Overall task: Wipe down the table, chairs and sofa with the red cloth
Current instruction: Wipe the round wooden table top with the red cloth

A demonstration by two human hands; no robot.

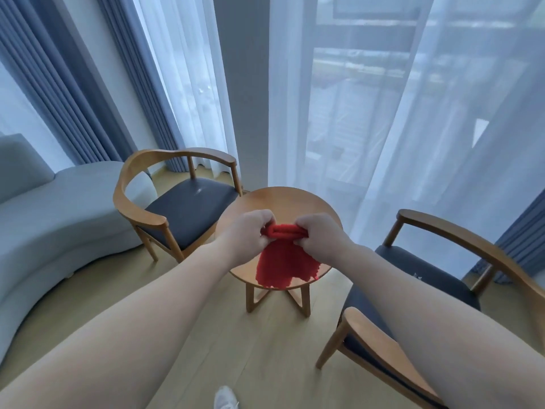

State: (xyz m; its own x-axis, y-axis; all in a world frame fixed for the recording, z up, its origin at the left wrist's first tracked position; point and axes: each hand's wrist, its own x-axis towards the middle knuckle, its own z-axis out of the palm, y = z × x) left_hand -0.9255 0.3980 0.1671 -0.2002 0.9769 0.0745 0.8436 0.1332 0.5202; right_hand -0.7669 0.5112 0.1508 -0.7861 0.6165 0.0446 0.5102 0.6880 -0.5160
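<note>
Right forearm [427, 308] before right-hand chair [460, 234]

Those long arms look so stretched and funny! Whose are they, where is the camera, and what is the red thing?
There is no machine here: these are a person's own arms. The camera sits on the person's head and looks forward and down. Its wide lens makes the arms look long. The left hand and the right hand each have a grip on the top edge of the red cloth, which is bunched between them. The rest of the cloth hangs over the small round table; I cannot tell if it touches the top. The left chair and the right chair stand beside the table, and the pale sofa is far left.
</note>
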